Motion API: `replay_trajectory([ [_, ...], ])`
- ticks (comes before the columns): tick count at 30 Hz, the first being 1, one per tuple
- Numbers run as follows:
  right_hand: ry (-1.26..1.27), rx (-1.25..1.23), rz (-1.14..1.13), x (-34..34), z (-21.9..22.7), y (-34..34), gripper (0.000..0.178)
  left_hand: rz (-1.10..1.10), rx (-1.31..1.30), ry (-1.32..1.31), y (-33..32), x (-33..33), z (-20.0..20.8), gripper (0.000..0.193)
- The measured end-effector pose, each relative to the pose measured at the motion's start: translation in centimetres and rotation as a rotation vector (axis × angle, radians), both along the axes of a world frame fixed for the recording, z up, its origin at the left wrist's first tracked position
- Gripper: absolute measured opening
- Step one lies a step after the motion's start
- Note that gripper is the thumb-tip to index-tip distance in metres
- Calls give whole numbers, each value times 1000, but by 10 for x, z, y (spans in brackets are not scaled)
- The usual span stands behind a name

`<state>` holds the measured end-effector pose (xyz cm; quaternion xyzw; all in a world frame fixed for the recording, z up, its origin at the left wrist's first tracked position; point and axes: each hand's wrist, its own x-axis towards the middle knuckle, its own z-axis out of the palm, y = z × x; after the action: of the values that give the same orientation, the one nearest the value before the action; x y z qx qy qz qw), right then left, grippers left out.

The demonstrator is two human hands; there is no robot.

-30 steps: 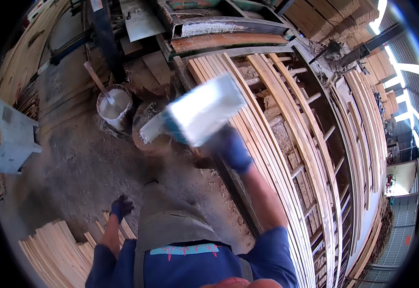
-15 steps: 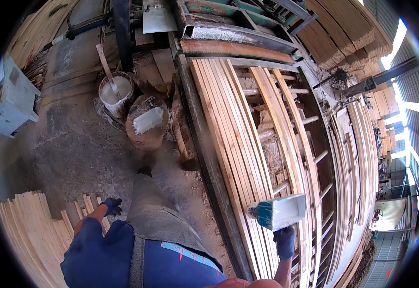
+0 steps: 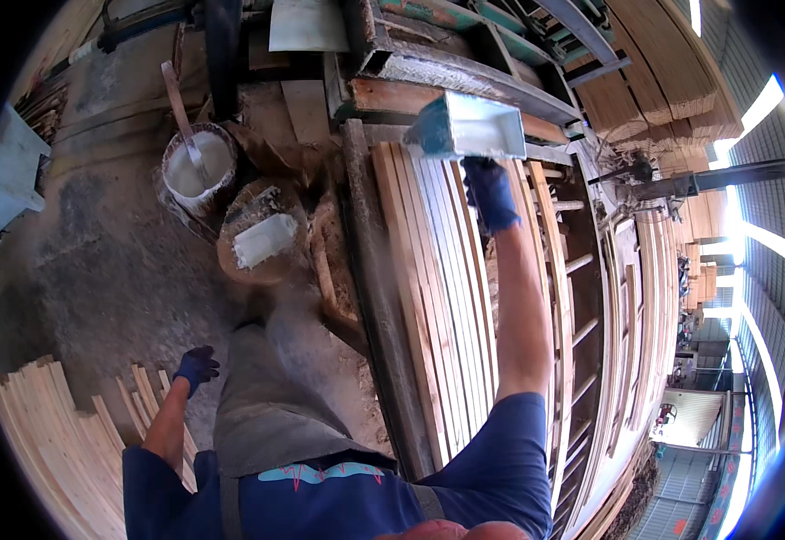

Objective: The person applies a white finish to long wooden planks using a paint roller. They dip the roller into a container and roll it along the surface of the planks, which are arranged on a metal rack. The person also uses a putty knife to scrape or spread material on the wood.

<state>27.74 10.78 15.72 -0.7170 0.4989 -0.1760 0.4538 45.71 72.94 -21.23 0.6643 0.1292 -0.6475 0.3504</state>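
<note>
My right hand [image 3: 493,195], in a dark blue glove, is wrapped round a teal box-shaped spreader [image 3: 478,126] whose open face is coated white. It holds the spreader over the far end of a row of narrow wooden strips [image 3: 442,297] lying side by side on a metal roller frame. Some of these strips show a whitish wet film along their length. My left hand [image 3: 197,369], also gloved, hangs free at my left side with its fingers apart, holding nothing. The nearest thing to it is a stack of light wooden strips [image 3: 59,441].
A bucket of white liquid [image 3: 199,171] with a wooden-handled brush [image 3: 179,108] stands left of the frame. Beside it a round stump [image 3: 262,225] bears a white block. Looser planks [image 3: 550,315] lie on the rollers to the right. Steel machinery [image 3: 473,72] closes off the far end.
My right hand has swept the spreader from the near part of the strips to their far end. A whitish film now shows on the strips. My left hand has shifted slightly.
</note>
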Motion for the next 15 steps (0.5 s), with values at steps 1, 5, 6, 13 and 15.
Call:
replay_trajectory([
  [1,12,-18,-12,12,-2,-4,33,-34,2,-37,-2,4,3,48],
  [5,16,12,-26,-6,-4,18,36,-370,-317,-217,7,21,-77,39],
  [6,73,-18,-24,-35,-7,33,38,-141,-194,22,-27,26,-60,37],
  [13,262,22,90,-267,13,257,27,-260,-374,-180,-88,18,-8,35],
  [15,330,75,-27,-336,31,337,30,-136,-211,-11,-97,6,8,36],
])
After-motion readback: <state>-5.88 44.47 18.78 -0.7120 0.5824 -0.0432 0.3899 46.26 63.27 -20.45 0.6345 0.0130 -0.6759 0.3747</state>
